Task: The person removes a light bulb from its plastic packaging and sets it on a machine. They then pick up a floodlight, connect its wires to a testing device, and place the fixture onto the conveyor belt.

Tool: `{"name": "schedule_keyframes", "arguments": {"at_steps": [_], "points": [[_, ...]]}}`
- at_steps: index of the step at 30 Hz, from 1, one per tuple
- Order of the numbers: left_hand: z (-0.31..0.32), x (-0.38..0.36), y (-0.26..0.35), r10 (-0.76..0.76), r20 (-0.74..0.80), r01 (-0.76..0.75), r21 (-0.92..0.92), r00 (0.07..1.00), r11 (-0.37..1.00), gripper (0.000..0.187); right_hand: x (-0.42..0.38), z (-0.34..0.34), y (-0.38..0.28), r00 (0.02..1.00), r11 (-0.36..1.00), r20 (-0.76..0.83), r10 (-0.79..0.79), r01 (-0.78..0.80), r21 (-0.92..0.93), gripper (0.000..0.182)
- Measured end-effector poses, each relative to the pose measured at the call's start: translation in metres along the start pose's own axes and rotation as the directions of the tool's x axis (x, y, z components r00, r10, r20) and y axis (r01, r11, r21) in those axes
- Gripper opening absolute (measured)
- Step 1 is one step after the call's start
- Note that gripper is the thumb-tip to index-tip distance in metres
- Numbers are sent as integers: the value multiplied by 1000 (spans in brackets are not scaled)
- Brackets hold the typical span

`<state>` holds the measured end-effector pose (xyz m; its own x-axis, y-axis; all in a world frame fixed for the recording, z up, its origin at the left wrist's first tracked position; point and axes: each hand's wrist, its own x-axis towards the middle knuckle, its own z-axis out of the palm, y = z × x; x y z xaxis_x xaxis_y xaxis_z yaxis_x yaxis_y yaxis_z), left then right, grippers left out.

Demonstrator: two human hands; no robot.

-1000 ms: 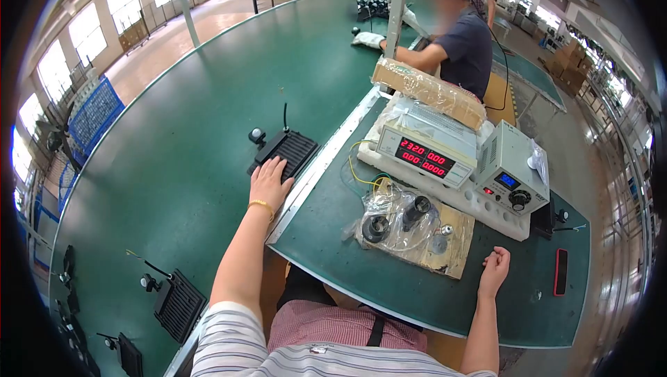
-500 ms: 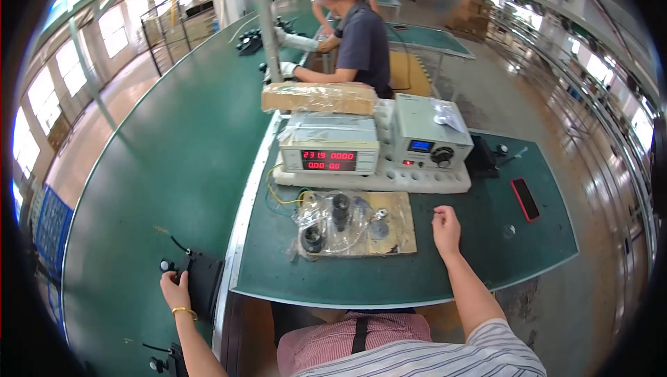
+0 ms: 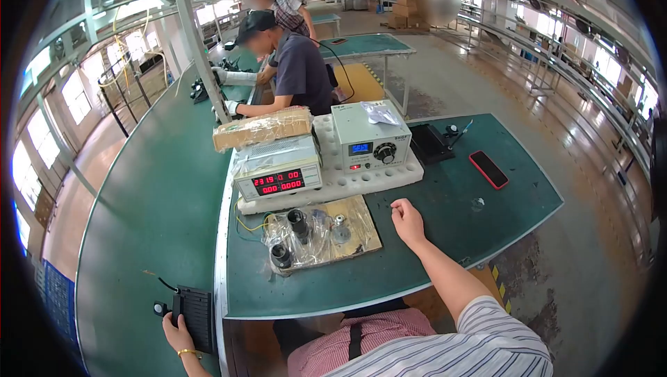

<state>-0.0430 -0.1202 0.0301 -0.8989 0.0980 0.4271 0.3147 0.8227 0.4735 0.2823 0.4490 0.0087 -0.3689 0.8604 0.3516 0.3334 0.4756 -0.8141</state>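
At the lower left, my left hand (image 3: 178,334) has its thumb and fingers on the near end of a black finned fixture (image 3: 195,318), which has a small round sensor and a short cable and lies on the long green bench. My right hand (image 3: 407,223) rests closed on the green table, to the right of a board (image 3: 358,228) with black sockets under clear plastic; whether anything is inside its curled fingers is hidden.
A meter with red digits (image 3: 279,180) and a grey box with a dial (image 3: 375,142) stand on white foam (image 3: 410,173). Behind are a taped carton (image 3: 262,129), another black fixture (image 3: 432,145) and a red-edged phone (image 3: 488,170). Two people work farther back.
The view has swung to the right, so the table items appear farther left. My left hand still touches the black fixture, and my right hand remains closed on the table.
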Motion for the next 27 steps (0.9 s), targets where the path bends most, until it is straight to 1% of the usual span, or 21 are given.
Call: {"name": "schedule_keyframes", "arguments": {"at_steps": [1, 3, 4, 5, 6, 7, 8, 9, 10, 11, 12, 13, 15, 16, 19, 22, 25, 27], "points": [[-7, -3, 6, 51, -3, -51, -61, 999, 997, 30, 0, 2, 5, 1000, 1000, 7, 17, -17, 22, 13], [-21, -12, 40, 130, -15, -131, -185, 991, 974, 30, 6, 4, 16, 999, 998, 37, 40, -42, 57, 13], [-25, -20, 65, 165, -26, -166, -236, 986, 957, 29, 10, 2, 9, 993, 982, 89, 80, -94, 166, 14], [-32, -27, 90, 208, 79, -176, -297, 975, 938, 29, 14, 0, -5, 981, 950, 154, 116, -155, 270, 15], [-35, -39, 124, 205, 149, -129, -408, 967, 904, 29, 16, -1, -24, 961, 903, 232, 149, -228, 364, 16], [-41, -53, 159, 276, 191, -186, -387, 942, 903, 29, 13, -4, -53, 956, 892, 291, 33, -160, 422, 20], [-40, -66, 188, 351, 220, -232, -430, 910, 872, 30, 9, -8, -87, 931, 887, 366, -2, -167, 429, 22], [-35, -77, 209, 418, 281, -270, -443, 864, 855, 30, 5, -8, -112, 892, 864, 440, -102, -139, 484, 25], [-28, -88, 227, 476, 315, -292, -486, 821, 824, 31, -3, -11, -144, 838, 860, 509, -195, -104, 500, 26], [-20, -97, 243, 542, 337, -315, -538, 770, 782, 31, -11, -17, -171, 752, 855, 608, -255, -119, 505, 25], [-13, -106, 256, 549, 402, -248, -594, 732, 765, 31, -16, -21, -190, 658, 850, 684, -314, -126, 511, 25], [-7, -112, 267, 568, 458, -180, -648, 684, 740, 31, -21, -21, -199, 619, 849, 692, -372, -76, 524, 25], [3, -120, 280, 596, 504, -142, -678, 625, 721, 31, -28, -21, -208, 535, 835, 697, -477, 29, 549, 25], [6, -122, 284, 620, 491, -141, -703, 611, 697, 31, -31, -22, -207, 537, 820, 693, -480, -5, 572, 24], [9, -125, 291, 627, 527, -97, -717, 574, 691, 31, -31, -30, -202, 520, 814, 779, -351, -241, 528, 24], [14, -127, 293, 647, 523, -74, -743, 555, 665, 32, -33, -31, -195, 574, 771, 766, -290, -334, 543, 21], [15, -130, 297, 648, 545, -77, -731, 533, 678, 32, -39, -26, -192, 654, 550, 741, -151, -567, 613, 12], [13, -131, 301, 638, 574, -79, -709, 513, 701, 33, -39, -23, -185, 702, 583, 705, -96, -534, 612, 9]]}}
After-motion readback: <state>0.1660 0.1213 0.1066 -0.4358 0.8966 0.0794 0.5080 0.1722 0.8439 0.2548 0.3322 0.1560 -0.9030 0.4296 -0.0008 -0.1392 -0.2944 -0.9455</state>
